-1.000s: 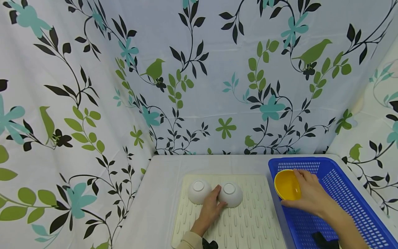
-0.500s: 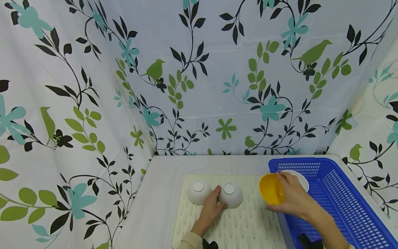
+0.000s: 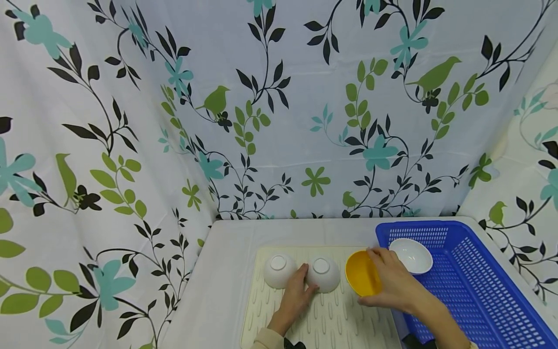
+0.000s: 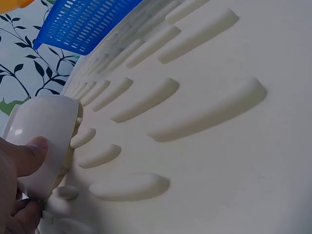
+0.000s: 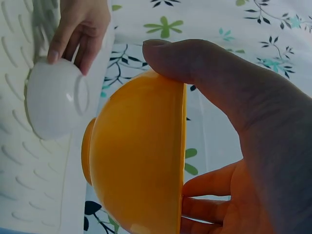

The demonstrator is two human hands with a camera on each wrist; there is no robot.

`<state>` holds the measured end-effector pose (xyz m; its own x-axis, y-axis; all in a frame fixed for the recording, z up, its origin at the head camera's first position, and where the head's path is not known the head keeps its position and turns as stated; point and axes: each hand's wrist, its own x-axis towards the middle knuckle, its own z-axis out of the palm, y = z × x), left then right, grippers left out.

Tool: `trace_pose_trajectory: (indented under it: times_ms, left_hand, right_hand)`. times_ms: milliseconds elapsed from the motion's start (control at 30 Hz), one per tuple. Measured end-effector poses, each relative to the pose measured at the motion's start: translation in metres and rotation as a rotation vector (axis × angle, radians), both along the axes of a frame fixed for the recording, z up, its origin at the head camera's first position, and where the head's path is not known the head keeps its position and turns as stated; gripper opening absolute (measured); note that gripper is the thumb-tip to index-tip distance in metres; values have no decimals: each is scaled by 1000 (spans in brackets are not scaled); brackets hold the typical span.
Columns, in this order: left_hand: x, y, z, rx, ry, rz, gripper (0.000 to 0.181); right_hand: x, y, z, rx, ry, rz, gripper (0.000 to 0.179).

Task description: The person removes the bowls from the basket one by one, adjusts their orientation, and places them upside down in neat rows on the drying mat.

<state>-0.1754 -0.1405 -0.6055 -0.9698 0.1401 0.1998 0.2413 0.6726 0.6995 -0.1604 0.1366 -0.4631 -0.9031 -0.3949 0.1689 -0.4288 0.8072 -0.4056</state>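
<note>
Leaf-and-bird curtain behind white tabletop. Blue basket along tabletop's right edge, white bowl inside, far left corner. Right hand grips yellow bowl by rim, raised over ribbed mat. Left hand grips right overturned bowl near mat's far edge, left overturned bowl just beside.

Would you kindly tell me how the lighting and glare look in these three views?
Head view: bright, fairly even, the curtain print crisp; left wrist view: dimmer, shading along the ridged mat, a small glare spot on the white bowl; right wrist view: the right hand dark against the brighter curtain.
</note>
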Motion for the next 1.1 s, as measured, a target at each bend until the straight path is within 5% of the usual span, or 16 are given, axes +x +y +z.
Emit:
trace_pose_trajectory:
  times_ms: [233,500,800,933,1100]
  left_hand:
    - [6,0,-1,106,-100,51,58]
    - [26,9,18,422,-198,162,49]
    - [47,26,51,958,-652,29,62]
    - [52,27,53,1106,-734,-63,60]
    - [55,25,55,1185,-757,-157,63]
  right_hand:
    - [2,-10,-5,0,2,29,115]
    - [6,-20,-8,-5,-26,65,116]
    - [9,-35,-8,-7,-36,108,114]
    - [10,-41,-10,-5,-19,123,112]
    - [11,-44,-11,-4,-42,137,111]
